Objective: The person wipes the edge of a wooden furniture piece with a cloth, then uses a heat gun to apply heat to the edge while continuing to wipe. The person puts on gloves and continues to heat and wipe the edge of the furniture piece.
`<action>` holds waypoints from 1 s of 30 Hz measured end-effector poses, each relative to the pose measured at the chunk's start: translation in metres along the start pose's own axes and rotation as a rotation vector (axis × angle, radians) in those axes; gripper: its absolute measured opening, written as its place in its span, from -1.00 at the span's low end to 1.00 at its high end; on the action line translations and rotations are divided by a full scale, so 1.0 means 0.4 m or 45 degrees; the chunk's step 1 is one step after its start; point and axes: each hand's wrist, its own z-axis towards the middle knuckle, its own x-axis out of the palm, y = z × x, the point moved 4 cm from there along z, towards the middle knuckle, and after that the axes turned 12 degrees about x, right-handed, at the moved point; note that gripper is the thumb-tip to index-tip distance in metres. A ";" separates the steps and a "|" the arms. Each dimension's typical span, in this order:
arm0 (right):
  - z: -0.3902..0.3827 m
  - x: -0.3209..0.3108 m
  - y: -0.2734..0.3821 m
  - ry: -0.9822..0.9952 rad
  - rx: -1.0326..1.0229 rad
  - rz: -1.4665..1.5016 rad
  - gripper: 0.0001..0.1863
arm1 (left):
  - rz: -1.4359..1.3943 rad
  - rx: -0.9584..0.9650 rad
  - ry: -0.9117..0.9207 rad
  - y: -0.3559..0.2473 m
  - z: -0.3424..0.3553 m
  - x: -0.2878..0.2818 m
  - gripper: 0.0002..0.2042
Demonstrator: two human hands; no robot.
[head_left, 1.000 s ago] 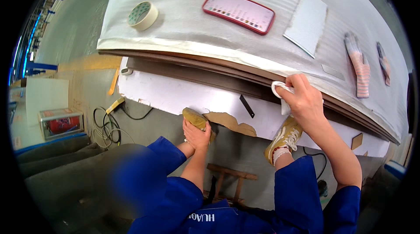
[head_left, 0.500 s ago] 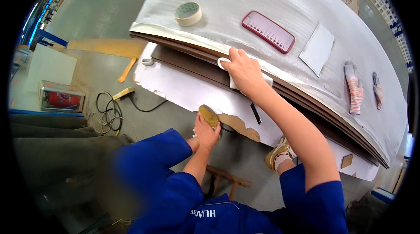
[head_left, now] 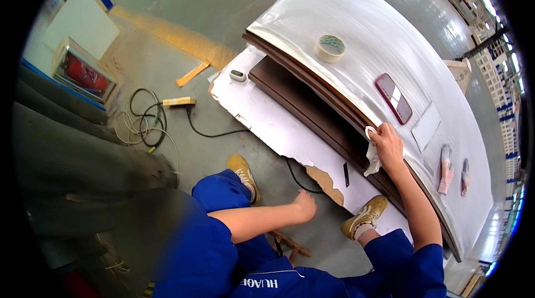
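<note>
My right hand (head_left: 388, 146) is closed on a crumpled white cloth-like piece (head_left: 373, 160), part of which loops up beside the fingers. It is at the front edge of a stack of brown panels (head_left: 295, 91) covered by a translucent white sheet (head_left: 384, 58). A dark gap shows between the upper panels and the lower ones. In front of my body my left hand (head_left: 304, 206) is a fist, apart from the stack. What is inside the fist, if anything, is hidden. A black strip-like tool (head_left: 346, 175) lies on the white board (head_left: 262, 114) under the stack.
On the sheet lie a tape roll (head_left: 330, 49), a red-cased phone (head_left: 394, 98), a flat white rectangle (head_left: 426, 126) and two gloves (head_left: 446, 170). Cables (head_left: 147, 125) and a yellow power strip (head_left: 179, 101) are on the floor at left. My shoes (head_left: 365, 217) stand near the board.
My left hand has left my shoe, moved right and closed into a fist. My right hand still grips the white piece at the edge. The view has turned, and the gap between panels looks wider.
</note>
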 end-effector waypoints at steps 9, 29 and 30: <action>0.360 0.023 0.352 0.001 -0.121 0.057 -0.78 | 0.254 -0.021 -0.250 0.009 -0.083 -0.262 -0.61; 0.632 0.082 0.655 -0.405 -0.260 -0.029 -0.91 | 0.010 -0.147 -0.053 0.098 -0.104 -0.223 -0.66; 0.595 0.066 0.614 -0.397 -0.257 -0.025 -0.90 | -0.016 -0.097 -0.043 0.095 -0.096 -0.228 -0.67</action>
